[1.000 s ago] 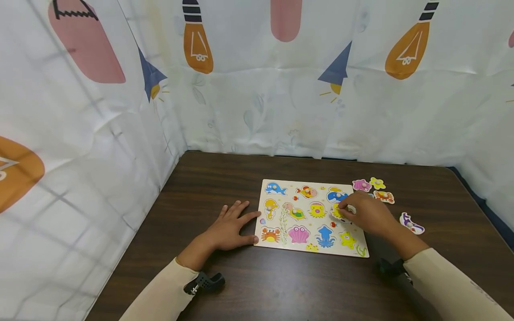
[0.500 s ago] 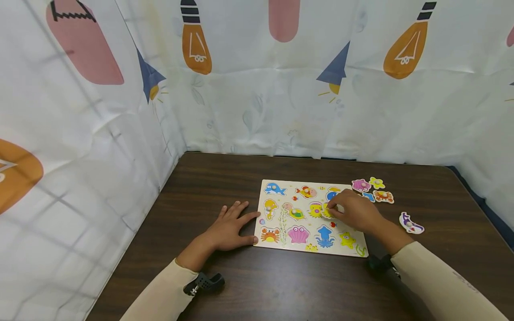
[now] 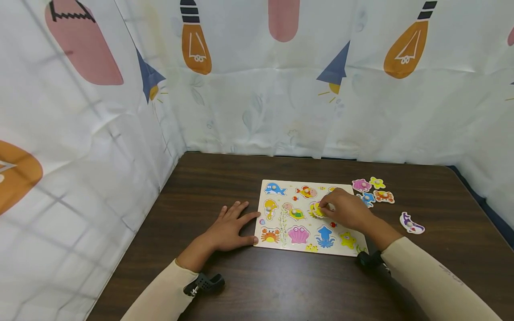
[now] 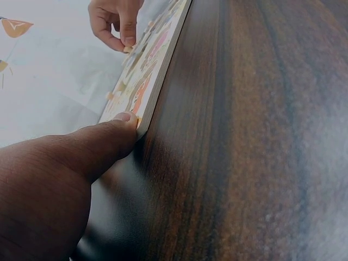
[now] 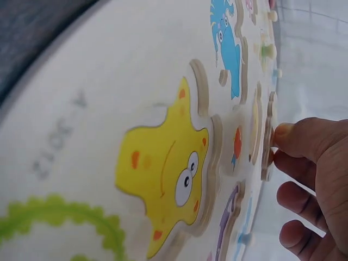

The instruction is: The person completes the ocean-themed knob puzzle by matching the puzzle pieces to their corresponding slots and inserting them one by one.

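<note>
A pale wooden puzzle board [image 3: 341, 251] with sea-animal shapes lies on the table. My right hand [image 3: 346, 208] pinches a yellow puzzle piece [image 3: 317, 210] between thumb and forefinger, over the yellow octopus spot in the board's middle row. The right wrist view shows this piece [image 5: 268, 136] edge-on, slightly above the board's face, and my other fingers curl loosely. At the board's left edge rests my left hand [image 3: 232, 229], fingers spread, with thumb and forefinger touching the edge. The left thumb [image 4: 117, 133] lies against the board's corner in the left wrist view.
Right of the board lie loose pieces: a pink one [image 3: 362, 185], a yellow star [image 3: 377, 183], a blue one [image 3: 367, 199], an orange crab [image 3: 383, 196] and a purple one [image 3: 412, 223]. A patterned curtain [image 3: 257, 111] hangs behind the dark table [image 3: 225, 174].
My right hand has moved left across the board with the yellow puzzle piece, from the right column to the octopus spot. The blue loose piece has come into fuller view. My left hand stays put.
</note>
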Demonstrator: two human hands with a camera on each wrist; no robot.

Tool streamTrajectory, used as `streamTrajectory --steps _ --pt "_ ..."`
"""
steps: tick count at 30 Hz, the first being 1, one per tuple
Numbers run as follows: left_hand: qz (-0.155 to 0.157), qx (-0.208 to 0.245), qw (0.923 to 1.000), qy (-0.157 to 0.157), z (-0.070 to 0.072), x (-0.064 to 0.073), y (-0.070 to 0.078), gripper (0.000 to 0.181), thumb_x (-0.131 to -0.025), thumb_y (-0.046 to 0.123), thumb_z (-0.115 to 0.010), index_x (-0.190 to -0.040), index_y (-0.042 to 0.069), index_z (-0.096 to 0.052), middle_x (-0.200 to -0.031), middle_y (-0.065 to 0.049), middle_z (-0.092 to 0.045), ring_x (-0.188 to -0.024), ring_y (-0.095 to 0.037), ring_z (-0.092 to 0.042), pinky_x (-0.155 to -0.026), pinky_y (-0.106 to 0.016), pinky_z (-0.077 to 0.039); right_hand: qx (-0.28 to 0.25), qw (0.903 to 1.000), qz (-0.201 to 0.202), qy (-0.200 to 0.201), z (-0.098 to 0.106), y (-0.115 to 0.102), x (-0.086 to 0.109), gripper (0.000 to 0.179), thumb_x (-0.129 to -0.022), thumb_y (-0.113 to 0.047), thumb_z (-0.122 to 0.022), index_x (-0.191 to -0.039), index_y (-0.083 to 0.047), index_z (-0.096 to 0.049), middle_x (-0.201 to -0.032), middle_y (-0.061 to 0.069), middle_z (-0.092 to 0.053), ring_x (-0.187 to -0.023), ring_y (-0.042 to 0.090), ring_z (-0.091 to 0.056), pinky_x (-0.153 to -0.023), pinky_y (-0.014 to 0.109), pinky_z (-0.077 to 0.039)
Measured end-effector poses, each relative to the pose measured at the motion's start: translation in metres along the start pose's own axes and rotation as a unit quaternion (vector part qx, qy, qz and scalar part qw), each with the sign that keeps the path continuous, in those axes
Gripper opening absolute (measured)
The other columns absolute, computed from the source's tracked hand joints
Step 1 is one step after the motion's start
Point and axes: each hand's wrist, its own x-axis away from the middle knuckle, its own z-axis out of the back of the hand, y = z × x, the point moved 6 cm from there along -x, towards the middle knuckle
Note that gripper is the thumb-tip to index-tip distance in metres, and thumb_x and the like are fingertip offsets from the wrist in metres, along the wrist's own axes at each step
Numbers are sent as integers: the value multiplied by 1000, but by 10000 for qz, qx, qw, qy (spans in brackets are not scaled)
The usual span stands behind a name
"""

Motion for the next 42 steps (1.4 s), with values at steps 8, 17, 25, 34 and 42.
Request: streamTrajectory --steps 8,17,25,34,42 --pt "-18 24 10000 22 1 0 1 79 -90 71 -61 -158 37 -40 -170 -7 -18 -156 -32 -7 -122 -58 -2 -32 9998 -77 -155 -4 -2 -5 5 -93 -26 -79 -98 -25 -80 -98 -10 -68 -97 17 -57 -72 36 -52" --pt "-24 21 10000 44 0 0 1 79 -90 71 -61 -158 36 -40 -169 -8 -18 -156 -32 -7 -122 -58 -2 -23 9994 -116 -329 -10 -5 -12 8 -93 -27 -78 -101 -25 -80 -101 -10 -71 -106 20 -59 -82 45 -54" --pt "-63 41 10000 64 0 1 2 79 -90 70 -62 -158 36 -41 -169 -8 -18 -156 -33 -8 -122 -59 -2 -26 9990 -183 -396 -12 -5 -15 8 -93 -27 -79 -101 -25 -80 -101 -11 -72 -103 19 -58 -82 46 -54" --pt "-58 20 10000 67 1 2 2 79 -90 70 -62 -158 35 -41 -169 -9 -19 -156 -34 -8 -122 -59 -2 -14 9985 -308 -444 -16 -3 -16 9 -93 -27 -79 -101 -25 -80 -100 -10 -72 -101 19 -58 -81 44 -54" --pt "-59 48 10000 58 1 1 2 79 -90 69 -63 -158 36 -40 -169 -9 -19 -156 -33 -7 -122 -59 -1 59 9990 -255 -369 -12 0 -10 8 -93 -29 -79 -99 -24 -80 -97 -10 -70 -94 17 -56 -72 36 -52"
